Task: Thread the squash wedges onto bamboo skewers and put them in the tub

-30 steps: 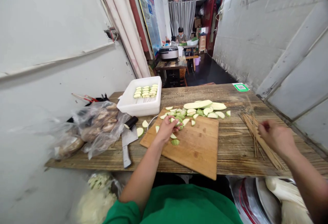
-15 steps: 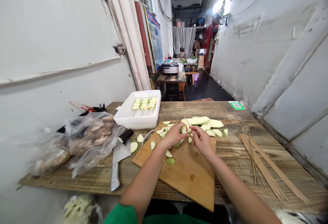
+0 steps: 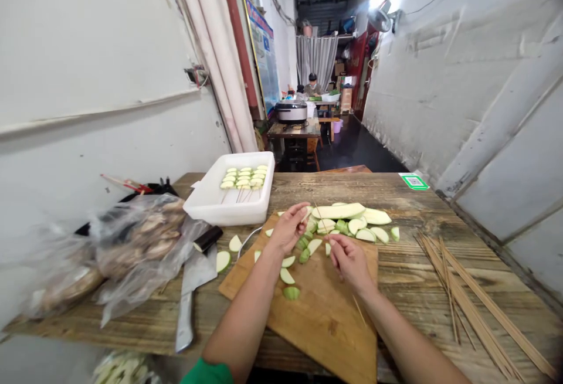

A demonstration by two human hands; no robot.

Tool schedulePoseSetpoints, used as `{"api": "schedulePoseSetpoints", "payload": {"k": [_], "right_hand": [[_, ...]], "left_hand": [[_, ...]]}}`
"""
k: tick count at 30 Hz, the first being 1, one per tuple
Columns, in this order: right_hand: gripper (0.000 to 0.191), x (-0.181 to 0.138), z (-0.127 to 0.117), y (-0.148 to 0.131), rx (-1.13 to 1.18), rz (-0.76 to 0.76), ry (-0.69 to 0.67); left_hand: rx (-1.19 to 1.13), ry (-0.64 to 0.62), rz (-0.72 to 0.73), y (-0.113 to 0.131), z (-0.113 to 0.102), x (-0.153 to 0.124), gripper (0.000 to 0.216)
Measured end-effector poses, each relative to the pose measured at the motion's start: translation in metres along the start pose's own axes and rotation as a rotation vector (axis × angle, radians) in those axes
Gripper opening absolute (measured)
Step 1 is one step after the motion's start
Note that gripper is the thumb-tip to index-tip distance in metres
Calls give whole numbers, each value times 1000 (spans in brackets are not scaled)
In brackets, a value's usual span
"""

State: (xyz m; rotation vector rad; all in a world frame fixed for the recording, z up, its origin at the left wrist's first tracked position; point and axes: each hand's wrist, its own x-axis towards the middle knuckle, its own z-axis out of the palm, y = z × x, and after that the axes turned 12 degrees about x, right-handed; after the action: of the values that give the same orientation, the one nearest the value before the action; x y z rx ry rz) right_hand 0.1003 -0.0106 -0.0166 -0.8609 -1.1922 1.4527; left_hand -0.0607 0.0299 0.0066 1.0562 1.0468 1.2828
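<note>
My left hand (image 3: 290, 227) is over the far left part of the wooden cutting board (image 3: 325, 313), fingers closed on a pale green vegetable slice (image 3: 305, 215). My right hand (image 3: 349, 261) pinches a thin bamboo skewer (image 3: 323, 226) whose tip points up toward that slice. Cut slices (image 3: 365, 233) and long strips (image 3: 338, 211) of the green vegetable lie scattered at the board's far edge.
A white tray (image 3: 220, 208) with skewered slices stands at the back left. A cleaver (image 3: 191, 290) lies left of the board beside plastic bags (image 3: 132, 249). Loose skewers (image 3: 466, 302) lie on the wooden table (image 3: 422, 196) at right. A person sits far down the corridor (image 3: 312, 84).
My right hand left the skewer pile, came to the board with one skewer and now holds it near the slice in my left hand. The camera view shifted slightly.
</note>
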Motion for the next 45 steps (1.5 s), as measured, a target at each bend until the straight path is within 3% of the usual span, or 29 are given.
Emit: {"api": "schedulePoseSetpoints", "payload": {"k": [3,7,12,17,32,45], "right_hand": [[30,-11,9,2,-148,-77,-32],[29,-21,19,4,-248,-151,-82],[31,-24,23,7,-308,-131,-86],[30,-23,23,9,-339,-111,-73],[31,-23,24,10,-277,-64,-30],[31,-24,24,13,-256,-27,-47]], "left_hand": [[-281,43,-69,-1,-6,5,26],[-567,-4,-230,-5,-11,8,23],[-762,9,-248,-5,-9,8,19],[-761,69,-241,0,-8,6,12],[-663,32,-291,5,-9,-1,13],[-585,42,-250,1,-12,0,11]]}}
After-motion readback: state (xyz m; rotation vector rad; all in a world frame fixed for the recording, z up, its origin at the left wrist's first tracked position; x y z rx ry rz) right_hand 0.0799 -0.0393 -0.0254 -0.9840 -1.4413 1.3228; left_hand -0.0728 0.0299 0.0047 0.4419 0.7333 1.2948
